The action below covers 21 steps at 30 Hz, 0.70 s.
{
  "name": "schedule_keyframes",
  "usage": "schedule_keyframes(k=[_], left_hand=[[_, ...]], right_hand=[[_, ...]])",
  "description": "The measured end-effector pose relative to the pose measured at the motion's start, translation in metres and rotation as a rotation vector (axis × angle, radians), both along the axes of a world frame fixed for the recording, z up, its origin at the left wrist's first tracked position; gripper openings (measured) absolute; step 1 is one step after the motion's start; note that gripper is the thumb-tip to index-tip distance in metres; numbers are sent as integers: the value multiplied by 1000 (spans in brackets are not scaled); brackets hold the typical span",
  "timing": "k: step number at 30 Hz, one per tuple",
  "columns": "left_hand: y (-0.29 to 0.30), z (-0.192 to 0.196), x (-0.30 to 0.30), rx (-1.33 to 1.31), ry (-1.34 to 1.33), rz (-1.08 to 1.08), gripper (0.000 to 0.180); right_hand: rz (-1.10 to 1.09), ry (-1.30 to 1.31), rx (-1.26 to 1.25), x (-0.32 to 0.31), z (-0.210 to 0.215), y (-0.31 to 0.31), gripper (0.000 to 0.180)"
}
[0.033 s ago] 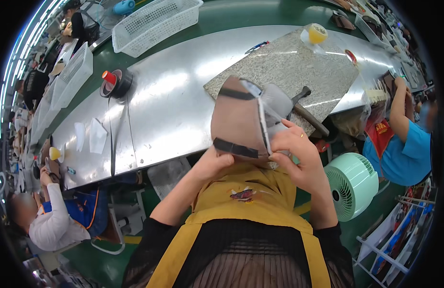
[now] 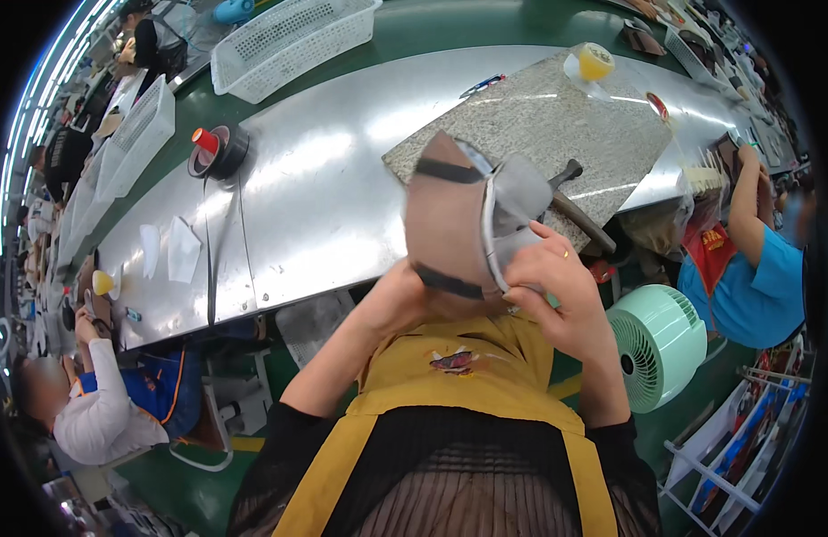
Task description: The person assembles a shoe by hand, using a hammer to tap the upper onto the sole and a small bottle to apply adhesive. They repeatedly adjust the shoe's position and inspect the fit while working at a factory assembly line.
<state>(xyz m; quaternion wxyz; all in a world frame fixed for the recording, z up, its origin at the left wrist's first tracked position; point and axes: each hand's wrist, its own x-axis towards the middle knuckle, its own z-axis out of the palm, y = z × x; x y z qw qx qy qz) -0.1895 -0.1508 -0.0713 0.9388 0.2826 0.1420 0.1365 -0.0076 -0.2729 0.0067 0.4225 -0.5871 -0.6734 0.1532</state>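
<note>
A brown bag panel (image 2: 445,219) with black bands across both ends is held up in front of my apron. It is curved, with a pale grey edge along its right side and translucent plastic (image 2: 524,190) bulging out beyond that edge. My left hand (image 2: 403,294) grips the panel from the lower left, its fingers hidden behind it. At the lower right, my right hand (image 2: 554,279) pinches the pale edge between thumb and fingers. Just past the plastic, a hammer (image 2: 582,220) lies on the speckled stone slab (image 2: 557,116).
The slab rests on a metal table (image 2: 324,161). A black round holder with a red top (image 2: 219,154) stands left, near white paper pieces (image 2: 183,251). A yellow-filled pot (image 2: 594,63) sits at the slab's far end. A green fan (image 2: 657,347) is to my right; co-workers sit on both sides.
The brown panel has bent into a rounder curve and shifted slightly right. My left hand has slid under it, its thumb now hidden. My right hand has barely moved.
</note>
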Motion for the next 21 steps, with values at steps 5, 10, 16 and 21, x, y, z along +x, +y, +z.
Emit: schedule_keyframes(k=[5, 10, 16, 21], left_hand=[[5, -5, 3, 70, -32, 104, 50], [-12, -9, 13, 193, 72, 238, 40], [-21, -26, 13, 83, -52, 160, 49], [-7, -14, 7, -278, -8, 135, 50]], right_hand=[[16, -136, -49, 1, -7, -12, 8], [-80, -8, -107, -4, -7, -16, 18], [-214, 92, -261, -14, -26, -9, 18], [-159, 79, -220, -6, -29, -18, 16]])
